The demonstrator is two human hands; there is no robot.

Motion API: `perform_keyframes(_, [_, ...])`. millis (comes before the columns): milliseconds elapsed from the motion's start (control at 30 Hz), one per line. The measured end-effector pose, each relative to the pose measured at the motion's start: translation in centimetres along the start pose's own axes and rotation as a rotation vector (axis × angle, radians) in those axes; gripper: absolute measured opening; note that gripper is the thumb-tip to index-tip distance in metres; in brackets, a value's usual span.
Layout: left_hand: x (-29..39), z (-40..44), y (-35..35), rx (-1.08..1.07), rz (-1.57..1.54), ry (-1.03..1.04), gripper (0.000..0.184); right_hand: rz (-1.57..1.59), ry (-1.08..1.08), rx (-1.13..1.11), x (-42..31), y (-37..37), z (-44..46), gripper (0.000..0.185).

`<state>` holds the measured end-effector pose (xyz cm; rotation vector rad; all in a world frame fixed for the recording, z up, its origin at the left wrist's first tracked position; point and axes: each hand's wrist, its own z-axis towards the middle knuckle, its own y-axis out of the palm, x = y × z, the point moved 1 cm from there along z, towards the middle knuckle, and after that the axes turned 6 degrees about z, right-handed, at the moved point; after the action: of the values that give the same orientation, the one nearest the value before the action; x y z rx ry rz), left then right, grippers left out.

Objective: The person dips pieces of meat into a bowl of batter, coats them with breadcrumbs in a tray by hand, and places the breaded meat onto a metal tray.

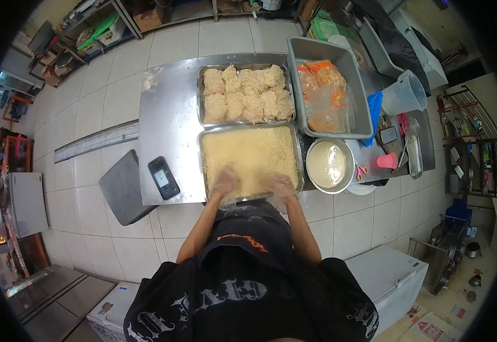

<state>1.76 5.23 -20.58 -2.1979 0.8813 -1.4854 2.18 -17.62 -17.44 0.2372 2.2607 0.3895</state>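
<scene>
Has left hand [224, 181] and right hand [281, 186] in the crumbs [248, 151], near side of the tray [299, 154], long axis crosswise on the desk [171, 108]. Can't tell open from closed. Has the bowl [350, 162] just right, nearer the right hand.

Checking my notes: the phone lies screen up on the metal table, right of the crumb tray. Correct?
Wrong side: the head view shows the phone left of the crumb tray, lying screen up on the metal table.
</scene>
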Motion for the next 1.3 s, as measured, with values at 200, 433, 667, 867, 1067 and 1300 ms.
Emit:
perform_keyframes(200, [4.0,0.4,-0.5,0.218,-0.041,0.236,0.025,-1.573,-0.986,0.081,2.4,-3.5,2.6,0.022])
perform_keyframes(433, [8.1,1.2,-1.9,0.243,0.31,0.109,0.053,-1.006,-0.5,0.286,-4.3,-2.2,5.8,0.037])
perform_keyframes(667, [7.0,1.1,-1.3,-0.09,0.173,0.203,0.068,-0.404,-0.276,-0.066,-5.2,3.2,3.2,0.052])
perform_keyframes(867, [2.8,1.2,0.1,0.104,0.103,0.193,0.059,-1.162,-0.756,0.215,-7.9,4.8,0.4,0.048])
perform_keyframes(1067, [-3.7,2.5,4.9,0.023,0.008,0.121,0.044,-1.621,-0.796,0.096,-1.0,-1.3,0.0,0.035])
perform_keyframes(1300, [3.2,-1.0,-2.7,0.1,-0.209,0.021,0.038,-0.434,-0.207,0.008,2.1,-0.3,1.9,0.034])
